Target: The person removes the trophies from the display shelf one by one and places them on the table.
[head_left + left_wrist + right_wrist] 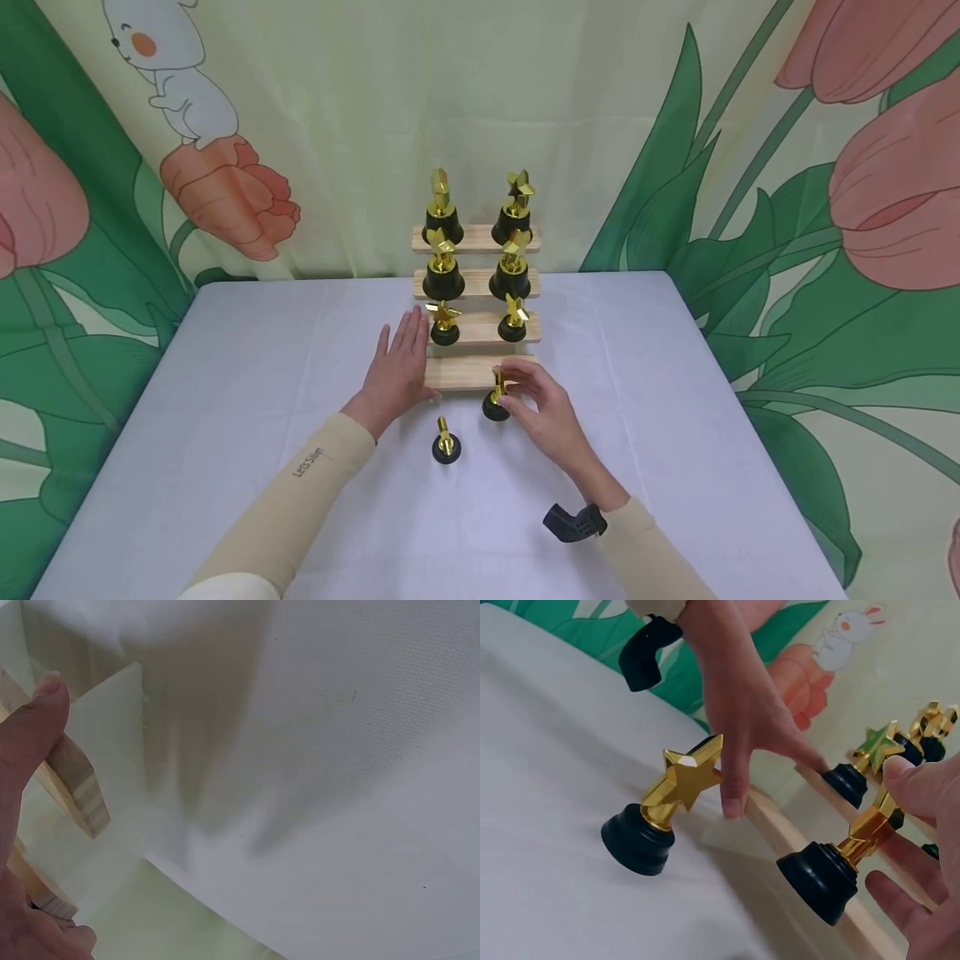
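My right hand point(551, 421) pinches the top of a small gold star trophy point(495, 409) with a black base, just in front of the bottom step of a wooden stepped stand point(459, 373). In the right wrist view, thumb and fingers are around the star of this trophy point(821, 881), which tilts. Along the stand's left side lies my left hand point(396, 367), fingers straight; its thumb point(37, 724) touches a step's end in the left wrist view. A second small star trophy point(446, 448) stands upright on the table in front of the stand.
Two star trophies stand on each of the three upper steps, such as a larger one point(443, 282) and a smaller one point(512, 329). A white cloth point(247, 392) covers the table. Behind hangs a curtain point(360, 125) printed with flowers and a rabbit.
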`<state>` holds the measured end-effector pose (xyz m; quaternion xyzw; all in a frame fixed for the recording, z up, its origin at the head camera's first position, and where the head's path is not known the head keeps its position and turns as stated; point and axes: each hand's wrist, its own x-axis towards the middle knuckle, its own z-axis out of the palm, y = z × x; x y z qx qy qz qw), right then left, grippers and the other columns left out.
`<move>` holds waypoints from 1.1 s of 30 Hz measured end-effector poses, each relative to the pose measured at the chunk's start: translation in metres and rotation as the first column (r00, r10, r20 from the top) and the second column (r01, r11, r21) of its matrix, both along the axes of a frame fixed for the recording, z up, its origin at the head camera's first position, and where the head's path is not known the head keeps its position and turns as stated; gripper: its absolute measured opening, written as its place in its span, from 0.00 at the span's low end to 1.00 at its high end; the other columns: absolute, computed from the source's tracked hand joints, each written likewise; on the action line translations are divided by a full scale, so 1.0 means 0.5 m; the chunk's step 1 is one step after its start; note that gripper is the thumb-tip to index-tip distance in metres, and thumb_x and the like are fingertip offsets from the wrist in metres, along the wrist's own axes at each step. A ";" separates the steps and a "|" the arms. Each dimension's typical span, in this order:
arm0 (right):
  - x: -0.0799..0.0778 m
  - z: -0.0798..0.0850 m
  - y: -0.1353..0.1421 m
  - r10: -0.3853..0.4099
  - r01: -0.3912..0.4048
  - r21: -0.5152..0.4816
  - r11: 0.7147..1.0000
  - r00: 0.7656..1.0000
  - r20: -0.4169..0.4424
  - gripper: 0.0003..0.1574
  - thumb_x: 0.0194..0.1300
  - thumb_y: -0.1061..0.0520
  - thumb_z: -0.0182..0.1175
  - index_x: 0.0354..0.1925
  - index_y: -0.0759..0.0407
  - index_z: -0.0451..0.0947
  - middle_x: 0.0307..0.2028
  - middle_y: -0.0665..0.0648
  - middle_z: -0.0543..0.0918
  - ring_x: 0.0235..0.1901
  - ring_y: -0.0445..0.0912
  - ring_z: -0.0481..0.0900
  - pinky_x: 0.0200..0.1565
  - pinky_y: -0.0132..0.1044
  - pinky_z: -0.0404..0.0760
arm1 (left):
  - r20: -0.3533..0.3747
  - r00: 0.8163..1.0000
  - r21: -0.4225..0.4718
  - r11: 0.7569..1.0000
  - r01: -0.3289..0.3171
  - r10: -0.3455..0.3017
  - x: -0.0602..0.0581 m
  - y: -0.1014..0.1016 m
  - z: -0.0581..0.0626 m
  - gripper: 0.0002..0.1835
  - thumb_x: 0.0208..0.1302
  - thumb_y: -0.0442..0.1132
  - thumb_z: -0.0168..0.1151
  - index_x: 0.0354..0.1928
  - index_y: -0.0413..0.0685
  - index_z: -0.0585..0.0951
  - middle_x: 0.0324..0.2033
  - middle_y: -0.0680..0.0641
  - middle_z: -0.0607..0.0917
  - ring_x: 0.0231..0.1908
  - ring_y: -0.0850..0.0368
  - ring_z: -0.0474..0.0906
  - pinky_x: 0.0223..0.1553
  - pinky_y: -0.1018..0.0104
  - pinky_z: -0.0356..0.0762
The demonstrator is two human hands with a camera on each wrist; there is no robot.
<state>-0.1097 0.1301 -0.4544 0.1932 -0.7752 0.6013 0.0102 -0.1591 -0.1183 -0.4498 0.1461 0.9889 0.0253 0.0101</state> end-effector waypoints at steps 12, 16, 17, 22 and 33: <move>0.017 -0.049 0.009 0.051 -0.051 -0.015 0.999 0.999 -0.014 0.29 0.63 0.64 0.66 0.61 0.58 0.72 0.57 0.57 0.81 0.57 0.46 0.80 0.59 0.44 0.79 | 0.026 1.000 0.012 1.000 -0.010 0.010 -0.001 0.004 -0.003 0.74 0.42 0.62 0.79 0.77 0.33 0.39 0.78 0.34 0.40 0.78 0.40 0.39 0.76 0.41 0.40; 0.023 -0.064 0.007 0.068 -0.069 -0.012 0.998 0.998 -0.016 0.28 0.63 0.64 0.66 0.61 0.57 0.72 0.57 0.58 0.81 0.58 0.47 0.79 0.59 0.45 0.80 | 0.040 0.999 0.019 1.000 -0.017 0.016 -0.004 0.004 0.001 0.75 0.41 0.61 0.80 0.77 0.33 0.39 0.78 0.34 0.40 0.78 0.39 0.38 0.76 0.41 0.40; 0.024 -0.067 0.006 0.073 -0.074 -0.011 0.997 0.997 -0.014 0.28 0.63 0.64 0.66 0.61 0.57 0.72 0.57 0.58 0.81 0.58 0.47 0.79 0.59 0.45 0.80 | 0.043 0.999 0.020 1.000 -0.019 0.018 -0.005 0.005 0.003 0.75 0.41 0.61 0.80 0.77 0.33 0.40 0.78 0.33 0.40 0.78 0.39 0.39 0.76 0.41 0.41; 0.031 -0.074 0.004 0.083 -0.083 0.003 0.997 0.997 0.000 0.29 0.63 0.64 0.66 0.61 0.62 0.72 0.57 0.60 0.81 0.58 0.48 0.79 0.59 0.48 0.79 | 0.053 0.998 0.039 0.999 -0.031 0.029 -0.009 0.008 0.018 0.75 0.40 0.61 0.81 0.77 0.33 0.41 0.78 0.33 0.43 0.78 0.38 0.38 0.76 0.40 0.43; 0.046 -0.080 0.001 0.094 -0.094 0.010 0.995 0.995 0.035 0.30 0.60 0.66 0.67 0.60 0.57 0.73 0.55 0.59 0.82 0.57 0.53 0.80 0.58 0.51 0.79 | 0.059 0.998 0.014 0.999 -0.035 0.034 -0.021 0.014 0.022 0.79 0.36 0.68 0.78 0.77 0.31 0.40 0.78 0.32 0.42 0.78 0.38 0.37 0.75 0.38 0.44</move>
